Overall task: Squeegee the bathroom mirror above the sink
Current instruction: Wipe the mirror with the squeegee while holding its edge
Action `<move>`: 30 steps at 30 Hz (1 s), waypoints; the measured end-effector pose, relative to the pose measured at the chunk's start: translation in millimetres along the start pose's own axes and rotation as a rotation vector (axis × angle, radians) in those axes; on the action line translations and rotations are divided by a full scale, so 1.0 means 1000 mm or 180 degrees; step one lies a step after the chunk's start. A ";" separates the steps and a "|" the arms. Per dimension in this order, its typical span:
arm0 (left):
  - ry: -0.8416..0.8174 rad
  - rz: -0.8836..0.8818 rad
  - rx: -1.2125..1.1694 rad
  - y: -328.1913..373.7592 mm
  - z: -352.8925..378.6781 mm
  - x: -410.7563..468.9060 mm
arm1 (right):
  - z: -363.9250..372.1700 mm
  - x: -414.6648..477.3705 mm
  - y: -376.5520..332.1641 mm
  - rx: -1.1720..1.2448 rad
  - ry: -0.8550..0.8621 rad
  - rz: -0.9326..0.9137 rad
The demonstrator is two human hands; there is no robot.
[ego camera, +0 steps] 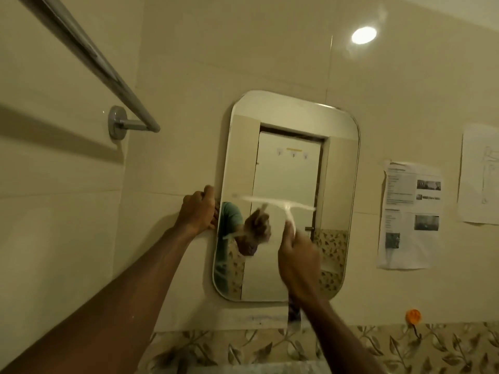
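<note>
Mirror [286, 168] braced at its edge by the gripping left hand [198, 210]. Right hand [298, 259] clutches the squeegee [275, 203]; a tilted blade could leave streaks.

Towel rail [89, 58], two taped papers [410, 214], orange hook [413, 317], floral tiles [405, 344]

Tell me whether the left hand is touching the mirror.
Touching. The head view shows the left hand gripping the mirror by its left edge, with the fingers curled onto the rim and no gap between them.
</note>
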State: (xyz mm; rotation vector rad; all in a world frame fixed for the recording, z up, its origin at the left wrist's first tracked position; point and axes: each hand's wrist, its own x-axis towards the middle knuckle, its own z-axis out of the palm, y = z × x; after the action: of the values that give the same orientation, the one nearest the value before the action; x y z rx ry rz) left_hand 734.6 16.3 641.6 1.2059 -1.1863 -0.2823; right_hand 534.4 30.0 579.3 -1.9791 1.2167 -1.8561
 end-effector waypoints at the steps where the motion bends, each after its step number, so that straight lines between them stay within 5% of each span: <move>1: -0.0042 -0.0052 -0.0048 0.002 -0.001 0.001 | -0.005 0.023 -0.016 0.0086 0.0083 -0.0127; 9: -0.0155 -0.0227 -0.0161 -0.003 -0.004 0.012 | -0.004 0.165 -0.128 -0.0048 0.0251 -0.0665; 17: -0.0469 -0.0555 -0.0496 -0.003 -0.006 0.019 | 0.026 0.052 -0.036 0.0258 -0.0172 -0.0332; 22: -0.0475 -0.0524 -0.0460 -0.002 -0.007 0.018 | 0.033 -0.036 0.017 -0.0311 -0.0378 0.0098; 25: -0.0360 -0.0471 -0.0344 -0.001 -0.004 0.017 | 0.014 -0.022 0.000 -0.0154 -0.0509 0.0030; 30: 0.0030 -0.0462 0.0008 0.008 0.005 0.013 | -0.021 0.096 -0.049 0.0040 0.0183 -0.0499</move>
State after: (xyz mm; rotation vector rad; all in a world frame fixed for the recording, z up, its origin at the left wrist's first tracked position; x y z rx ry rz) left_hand 732.6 7.6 654.9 1.2966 -1.0931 -0.3832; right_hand 527.1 8.3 686.7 -2.0826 1.0896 -2.0008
